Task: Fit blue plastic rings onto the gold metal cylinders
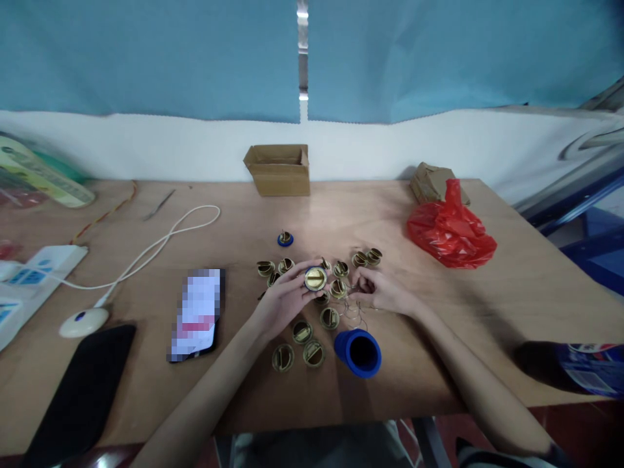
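My left hand (287, 300) holds a round gold-coloured metal piece (316, 278) with a bar across its face and a dark blue rim, between thumb and fingers. To its right, my right hand (377, 290) is closed, fingertips pinched together; what they hold, if anything, is too small to make out. Thin wires (355, 313) lie on the table just below that hand. Several similar round metal pieces (313, 353) are spread around both hands. A blue cylinder (359, 353) with a dark opening lies in front of them. Farther back sits one blue-rimmed piece (285, 238).
An open cardboard box (280, 179) stands at the back. On the right are a red plastic bag (451, 231), a brown paper package (431, 183) and a dark bottle (570, 368). Leftward lie a phone (197, 312), a black flat object (82, 390), a white cable (160, 244) and a power strip (43, 276).
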Demonstrator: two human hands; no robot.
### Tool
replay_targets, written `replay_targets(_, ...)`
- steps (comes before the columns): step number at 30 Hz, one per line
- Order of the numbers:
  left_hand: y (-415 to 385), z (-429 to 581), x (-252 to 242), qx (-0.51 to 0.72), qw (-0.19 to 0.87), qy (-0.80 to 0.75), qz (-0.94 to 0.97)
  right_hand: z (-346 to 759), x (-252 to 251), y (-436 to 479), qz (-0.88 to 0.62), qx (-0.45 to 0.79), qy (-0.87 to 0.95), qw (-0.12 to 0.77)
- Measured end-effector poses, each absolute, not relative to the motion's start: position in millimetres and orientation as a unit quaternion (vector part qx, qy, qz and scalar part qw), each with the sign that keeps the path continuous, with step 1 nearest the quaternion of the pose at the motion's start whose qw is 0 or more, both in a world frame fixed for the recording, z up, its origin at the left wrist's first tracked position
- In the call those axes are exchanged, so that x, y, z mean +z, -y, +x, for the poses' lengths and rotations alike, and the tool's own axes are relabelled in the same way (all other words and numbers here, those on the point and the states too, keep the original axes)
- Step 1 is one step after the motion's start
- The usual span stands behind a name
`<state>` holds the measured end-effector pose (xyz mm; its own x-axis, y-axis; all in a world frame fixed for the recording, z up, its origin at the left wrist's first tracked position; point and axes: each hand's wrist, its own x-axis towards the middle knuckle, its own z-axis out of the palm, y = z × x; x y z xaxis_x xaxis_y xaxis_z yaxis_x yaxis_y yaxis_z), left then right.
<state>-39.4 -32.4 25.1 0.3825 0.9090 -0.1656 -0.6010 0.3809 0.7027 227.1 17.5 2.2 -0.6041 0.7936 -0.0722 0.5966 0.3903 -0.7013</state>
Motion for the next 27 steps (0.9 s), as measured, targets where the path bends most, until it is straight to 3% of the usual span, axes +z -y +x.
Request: replay_targets(27, 32.4, -39.4, 25.4, 0.489, 0.786, -0.275, 0.26, 218.8, -4.7, -15.6, -0.412, 0.364, 0.818, 0.171)
